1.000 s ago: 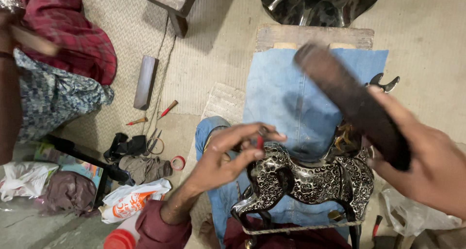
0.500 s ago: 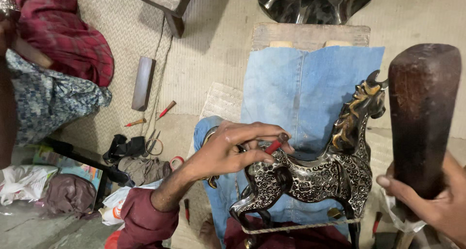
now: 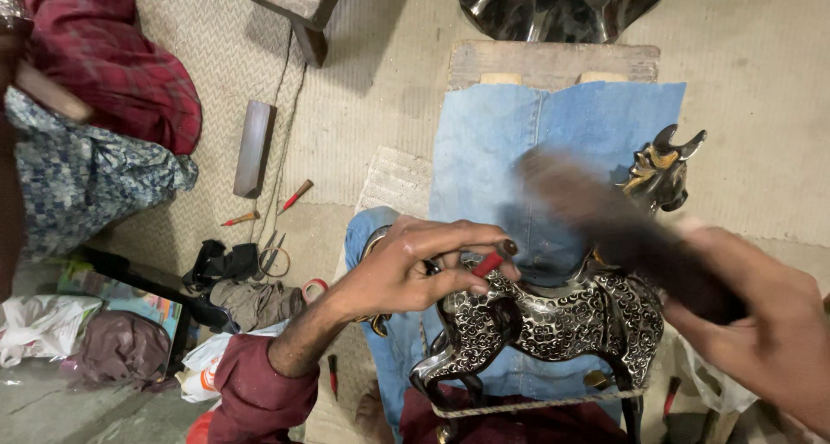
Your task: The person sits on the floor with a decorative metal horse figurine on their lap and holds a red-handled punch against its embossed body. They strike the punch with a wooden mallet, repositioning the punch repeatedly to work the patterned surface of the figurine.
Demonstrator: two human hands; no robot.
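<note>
Left hand (image 3: 406,271): fingers curled, pinching a small red-handled punch (image 3: 489,262) between thumb and fingertips; the tool's tip rests on the back of the horse figure. Maroon sleeve (image 3: 255,392) at the wrist, toward 7 o'clock of the hand.

Right hand (image 3: 761,323): closed around the lower end of a dark wooden mallet (image 3: 605,219); the mallet is motion-blurred, its head lying toward 10 o'clock from the hand, above the figure's back and apart from the punch.

Horse figure (image 3: 553,319): dark metal with fine silver scrollwork, upright, at 3 o'clock of the left hand; head (image 3: 661,167) with gilt detail toward 1 o'clock, legs toward 6 o'clock, a cord (image 3: 536,403) running across them.

Blue denim cloth (image 3: 519,141): spread beneath the figure, reaching to 12 o'clock, where it overlaps a wooden block (image 3: 553,62).

Woven floor mat (image 3: 380,124): carries all of the above.

Loose items on the mat, 9 to 10 o'clock of the left hand: two red-tipped punches (image 3: 294,196), a dark rectangular bar (image 3: 255,148), small scissors (image 3: 272,255), a roll of tape (image 3: 313,288), dark rags (image 3: 226,262).

Another person, far left at 9 to 11 o'clock: patterned blue garment (image 3: 82,180) and red checked cloth (image 3: 112,63).

Dark glossy metal object (image 3: 562,3): at 12 o'clock, partly cut off by the frame edge.
</note>
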